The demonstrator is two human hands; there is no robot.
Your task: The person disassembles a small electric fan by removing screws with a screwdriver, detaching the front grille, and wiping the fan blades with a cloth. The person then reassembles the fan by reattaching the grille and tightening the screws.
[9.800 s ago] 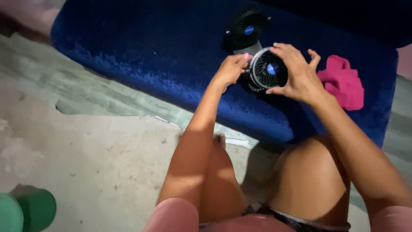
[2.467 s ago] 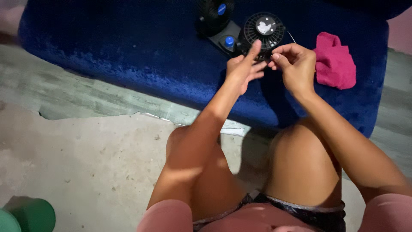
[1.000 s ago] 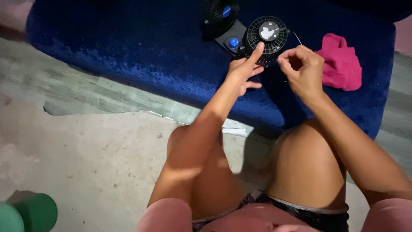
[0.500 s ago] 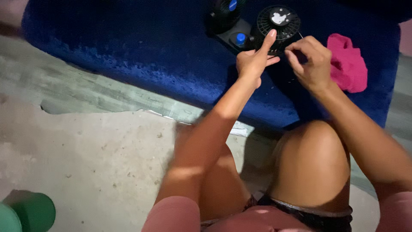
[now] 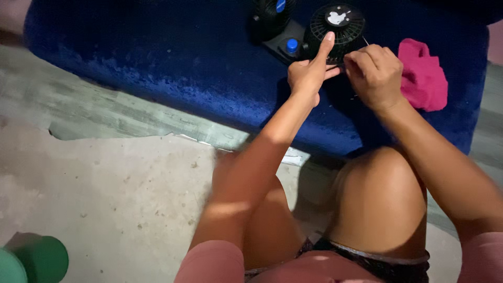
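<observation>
Bare concrete floor (image 5: 105, 183), with a blue velvet seat (image 5: 157, 57) beyond it. Nearest me, my knees; a green cylinder (image 5: 36, 259) stands low at left. Further out, my left hand (image 5: 309, 73) presses its forefinger on the black fan (image 5: 338, 21) lying on the seat. My right hand (image 5: 374, 73) is clenched, pinching something thin at the fan's edge; what, I cannot tell. A pink cloth (image 5: 422, 76) lies just right. A second fan (image 5: 272, 13) sits behind.

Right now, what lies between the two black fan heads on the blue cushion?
In the head view, a black base with a blue knob lies between the fan heads.
</observation>
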